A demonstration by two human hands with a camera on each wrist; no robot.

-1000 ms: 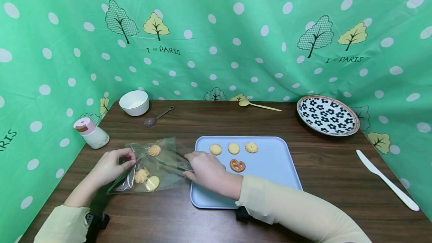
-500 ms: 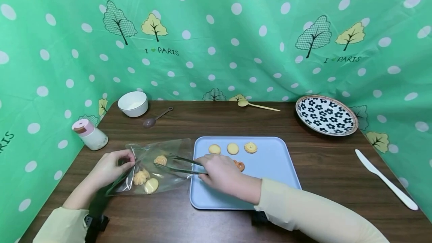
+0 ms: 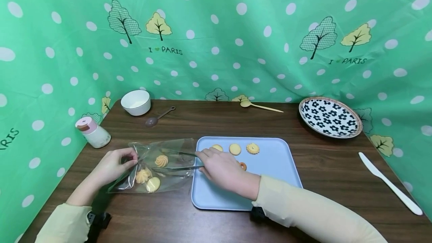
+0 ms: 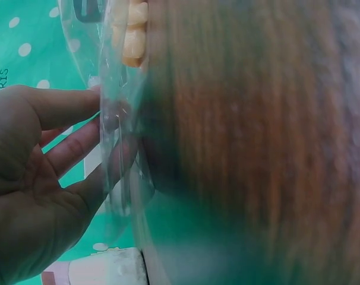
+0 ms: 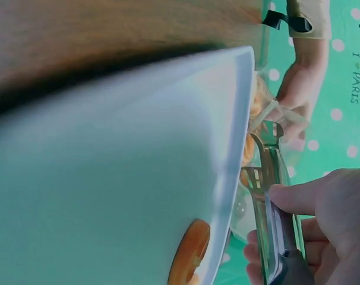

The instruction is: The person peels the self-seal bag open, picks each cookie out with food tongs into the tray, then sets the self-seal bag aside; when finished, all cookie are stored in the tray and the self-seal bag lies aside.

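My left hand (image 3: 113, 166) pinches the near left edge of a clear plastic bag (image 3: 182, 144) lying on the table; in the left wrist view its fingers (image 4: 76, 145) meet the film. Inside the bag lie a swirl cookie (image 3: 161, 161), a flower-shaped cookie (image 3: 143, 176) and a round cookie (image 3: 153, 185). My right hand (image 3: 224, 168) grips metal tongs (image 5: 271, 155), whose spread arms reach into the bag's right side, one on each side of the swirl cookie. The right hand hangs over a blue tray (image 3: 270, 173), partly hiding a pretzel (image 3: 243, 166).
Several cookies, including a scalloped one (image 3: 252, 148), sit on the tray. Behind are a white bowl (image 3: 135, 103), a brown spoon (image 3: 152, 122) and a yellow spoon (image 3: 246, 104). A pink-lidded jar (image 3: 96, 135) stands left; a patterned plate (image 3: 330, 118) and white knife (image 3: 388, 183) lie right.
The right hand has drawn back rightward and the tongs' arms have spread apart. The swirl cookie has shifted right and down inside the bag. My left hand keeps its place.
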